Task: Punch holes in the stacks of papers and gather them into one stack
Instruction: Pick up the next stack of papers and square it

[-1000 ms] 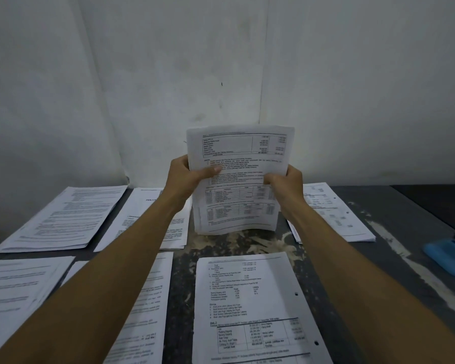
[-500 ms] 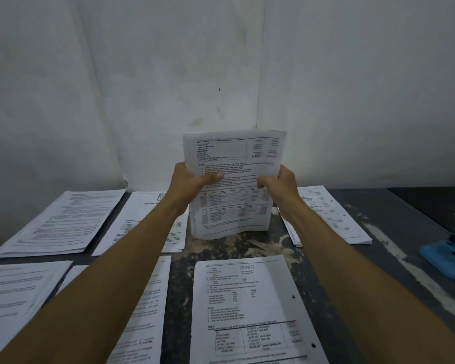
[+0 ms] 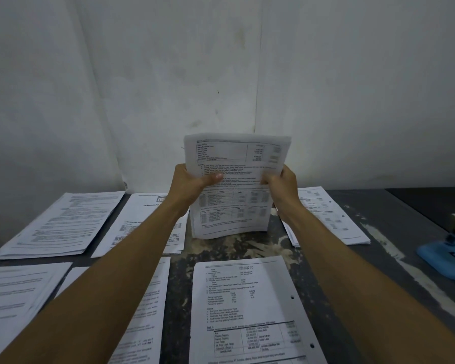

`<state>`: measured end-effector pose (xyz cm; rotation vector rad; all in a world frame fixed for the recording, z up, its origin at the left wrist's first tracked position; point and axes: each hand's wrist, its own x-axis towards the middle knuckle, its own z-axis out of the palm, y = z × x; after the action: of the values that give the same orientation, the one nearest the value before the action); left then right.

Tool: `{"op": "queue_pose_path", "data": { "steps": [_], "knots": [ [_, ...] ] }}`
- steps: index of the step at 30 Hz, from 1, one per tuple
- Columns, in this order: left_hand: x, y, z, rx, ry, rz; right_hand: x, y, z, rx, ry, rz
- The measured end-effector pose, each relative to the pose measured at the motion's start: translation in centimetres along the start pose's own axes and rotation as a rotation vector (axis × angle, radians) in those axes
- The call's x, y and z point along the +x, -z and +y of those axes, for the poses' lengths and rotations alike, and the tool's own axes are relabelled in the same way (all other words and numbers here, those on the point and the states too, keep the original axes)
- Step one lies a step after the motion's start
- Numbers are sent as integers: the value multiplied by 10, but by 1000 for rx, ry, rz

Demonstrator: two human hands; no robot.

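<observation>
Lower than a second ago, the held stack (image 3: 234,185) now stands upright with its bottom edge on or just above the table (image 3: 394,222), about where the worn patch shows; contact itself I cannot tell.

Nearest the camera, a punched stack (image 3: 252,306) lies flat between the forearms, two holes showing along its right edge. To its left lies another stack (image 3: 150,298), partly under the left forearm, and a third (image 3: 19,292) sits at the left edge of the view.

Farther out, the left hand (image 3: 192,185) grips the upright stack's left edge, thumb across the printed front and fingers behind. The right hand (image 3: 283,189) clasps the right edge, fingers curled round it.

At the right, well apart from the hands, a blue hole punch (image 3: 447,254) sits on the table.

Beyond the hands, three more stacks lie along the back: one at far left (image 3: 61,222), one (image 3: 139,222) beside it under the left wrist, and one (image 3: 329,216) behind the right wrist. A pale wall (image 3: 221,74) rises behind the table.
</observation>
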<state>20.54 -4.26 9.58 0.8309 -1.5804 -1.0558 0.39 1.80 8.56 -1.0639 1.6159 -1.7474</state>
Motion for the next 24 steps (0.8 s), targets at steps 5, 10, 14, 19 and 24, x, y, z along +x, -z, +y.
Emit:
{"op": "queue_pose_path", "data": {
  "steps": [5,10,14,19,24],
  "knots": [
    [9,-1,8,-5,-44,62,-1,1,-11,-41,132,85],
    [4,0,-8,-15,8,37,-2,2,5,-71,75,55],
    [5,3,-10,2,32,30,-1,3,6,-66,83,67],
    [7,0,-6,25,42,24,-1,-4,-1,-28,12,-16],
    [7,1,-6,31,52,25,-1,-6,-2,-3,4,-7]
  ]
}}
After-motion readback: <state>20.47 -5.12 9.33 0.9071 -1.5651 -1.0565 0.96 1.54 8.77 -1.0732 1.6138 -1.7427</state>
